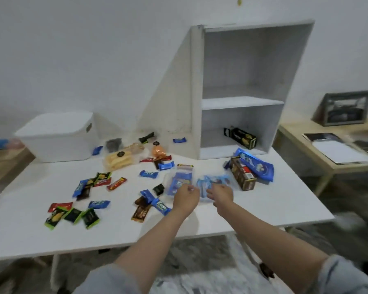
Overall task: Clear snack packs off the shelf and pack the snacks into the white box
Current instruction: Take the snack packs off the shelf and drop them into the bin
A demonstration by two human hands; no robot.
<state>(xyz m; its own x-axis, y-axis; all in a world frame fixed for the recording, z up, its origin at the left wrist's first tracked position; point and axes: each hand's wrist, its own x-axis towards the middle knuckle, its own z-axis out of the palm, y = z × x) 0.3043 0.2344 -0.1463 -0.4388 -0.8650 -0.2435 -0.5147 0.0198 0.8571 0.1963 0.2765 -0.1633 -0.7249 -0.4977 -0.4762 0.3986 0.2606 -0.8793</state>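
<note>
Both my hands are at a clear plastic bag of blue snack packs point(208, 183) lying on the white table point(285, 209). My left hand point(186, 199) pinches its left edge and my right hand point(220, 195) pinches its right part. A second clear bag with blue packs point(179, 177) lies just behind. The white shelf point(242, 102) holds one dark box point(240, 135) on its bottom level. The lidded white box point(57, 137) stands at the back left. Several loose snacks point(89, 187) are scattered across the table.
A brown carton point(242, 177) and a large blue packet point(257, 164) lie right of the bags. A pack of yellow biscuits point(119, 160) and an orange bag point(158, 151) sit mid-back. A wooden side table point(331, 151) with papers and a picture frame stands right.
</note>
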